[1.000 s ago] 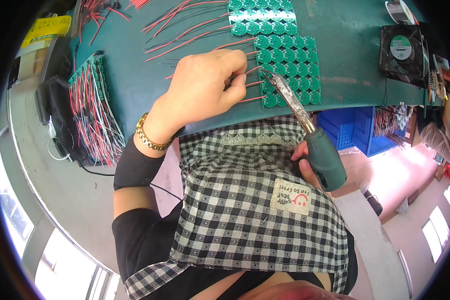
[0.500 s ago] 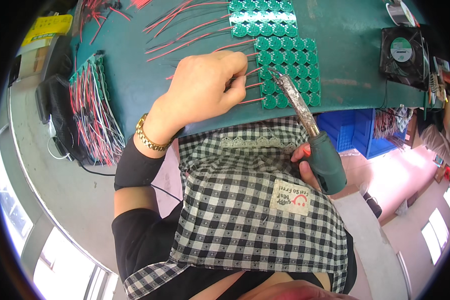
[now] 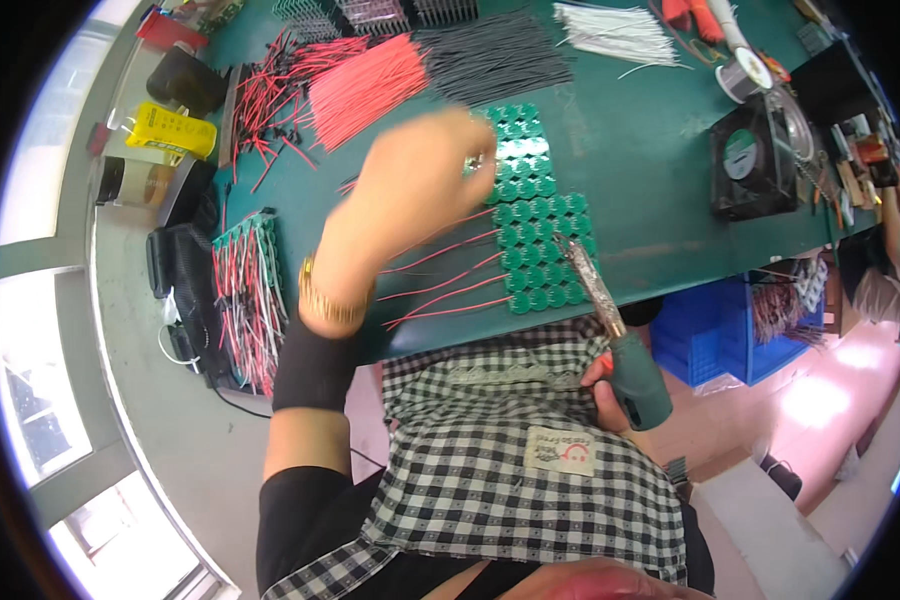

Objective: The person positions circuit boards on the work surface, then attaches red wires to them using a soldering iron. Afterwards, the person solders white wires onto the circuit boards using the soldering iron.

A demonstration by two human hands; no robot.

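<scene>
Soldering iron [image 3: 625, 350], dark green grip with foil-wrapped shaft, lay clasped in right hand [image 3: 610, 395] at 5 o'clock, tip touching the green round-celled boards [image 3: 540, 235] near table centre. Thin red leads [image 3: 440, 285] trailed from the boards toward 8 o'clock. Left hand [image 3: 410, 190], blurred, hovered over the boards' upper left; whether it pinched anything could not be told. Gold bracelet [image 3: 330, 300] on that wrist. Yellow box [image 3: 170, 130] at 10 o'clock; black square fan [image 3: 755, 160] at 2 o'clock; blue crate [image 3: 720, 335] under the table edge at 4 o'clock.
</scene>
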